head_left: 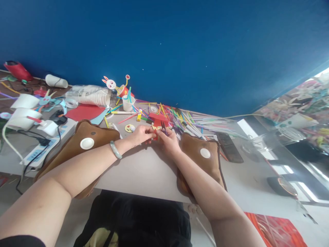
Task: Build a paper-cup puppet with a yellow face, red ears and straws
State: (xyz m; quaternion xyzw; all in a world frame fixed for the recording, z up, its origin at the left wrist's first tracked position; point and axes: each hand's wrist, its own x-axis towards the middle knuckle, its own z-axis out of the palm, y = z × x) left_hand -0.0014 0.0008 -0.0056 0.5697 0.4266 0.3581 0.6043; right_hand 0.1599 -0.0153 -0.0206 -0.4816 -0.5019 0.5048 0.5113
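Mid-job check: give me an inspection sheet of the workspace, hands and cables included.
Surface: pale table, crowded along the wall side.
Job's things: red paper at the fingertips; dark tool, perhaps scissors, too small to be sure.
Clutter: coloured sticks heaped beyond the hands; cup stack; left cushion and right cushion under or beside the forearms.
Hands: left hand pinches the red paper; right hand holds the dark tool.
Cables: black plug on the power strip; at the hands, nothing seen.
Surroundings: blue wall behind the table.

Blue wall (164,51), wht pwr strip (54,141) w/ blk plug (44,141), dk phone (230,148) nr brown cushion (192,148)
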